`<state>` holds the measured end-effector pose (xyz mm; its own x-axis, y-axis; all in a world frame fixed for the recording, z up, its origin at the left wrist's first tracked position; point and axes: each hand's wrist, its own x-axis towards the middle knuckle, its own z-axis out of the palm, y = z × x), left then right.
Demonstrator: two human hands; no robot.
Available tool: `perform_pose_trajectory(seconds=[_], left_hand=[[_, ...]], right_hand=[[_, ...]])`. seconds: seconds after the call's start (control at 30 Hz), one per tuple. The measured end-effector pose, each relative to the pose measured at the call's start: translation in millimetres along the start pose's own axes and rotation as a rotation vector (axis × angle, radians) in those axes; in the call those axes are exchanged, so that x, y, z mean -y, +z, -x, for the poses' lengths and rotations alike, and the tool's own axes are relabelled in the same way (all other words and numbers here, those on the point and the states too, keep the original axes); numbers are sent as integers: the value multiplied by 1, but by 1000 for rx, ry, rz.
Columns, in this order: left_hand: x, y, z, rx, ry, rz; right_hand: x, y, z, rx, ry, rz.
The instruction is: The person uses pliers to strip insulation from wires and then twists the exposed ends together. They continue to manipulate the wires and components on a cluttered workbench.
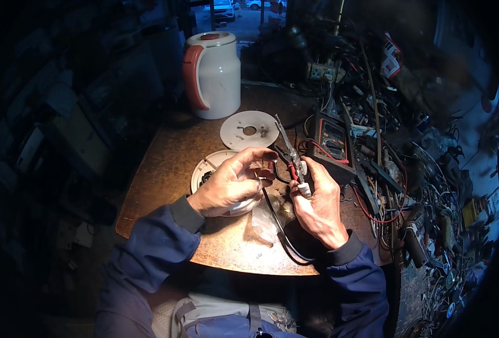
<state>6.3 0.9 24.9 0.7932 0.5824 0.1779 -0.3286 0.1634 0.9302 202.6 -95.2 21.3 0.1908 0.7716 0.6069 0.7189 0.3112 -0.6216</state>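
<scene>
My left hand [222, 190] is closed in a pinch around a small reddish-brown part [268, 168], mostly covered by the fingertips. Facing it, my right hand [321, 209] grips a slim grey tool with red and white parts [287, 139], its narrow end pointing up and away; its exact kind is unclear. The two held things are close together. Under my left wrist lies a round white base [200, 170], partly hidden. A black cable [280, 228] loops below my hands. Beyond them a white disc with a central hole [249, 130] lies flat.
A white jug with a red handle [220, 76] stands at the back of the wooden table [159, 163]. To the right are a multimeter [334, 139], red leads and a dense heap of cables and tools [373, 121]. A clear plastic bag [265, 223] lies near the front.
</scene>
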Motion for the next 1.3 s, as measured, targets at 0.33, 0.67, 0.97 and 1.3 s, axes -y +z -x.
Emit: perform_pose_trajectory(seconds=[0.33, 0.67, 0.97, 1.3], left_hand=[[9, -10, -6, -138, 228, -554], [0, -11, -4, -123, 296, -585], [0, 0, -1, -245, 312, -788], [8, 11, 2, -202, 122, -383]], right_hand=[[-3, -2, 0, 6, -10, 12], [-2, -2, 0, -3, 52, -24], [-3, -3, 1, 70, 6, 22], [-2, 3, 5, 145, -110, 137]])
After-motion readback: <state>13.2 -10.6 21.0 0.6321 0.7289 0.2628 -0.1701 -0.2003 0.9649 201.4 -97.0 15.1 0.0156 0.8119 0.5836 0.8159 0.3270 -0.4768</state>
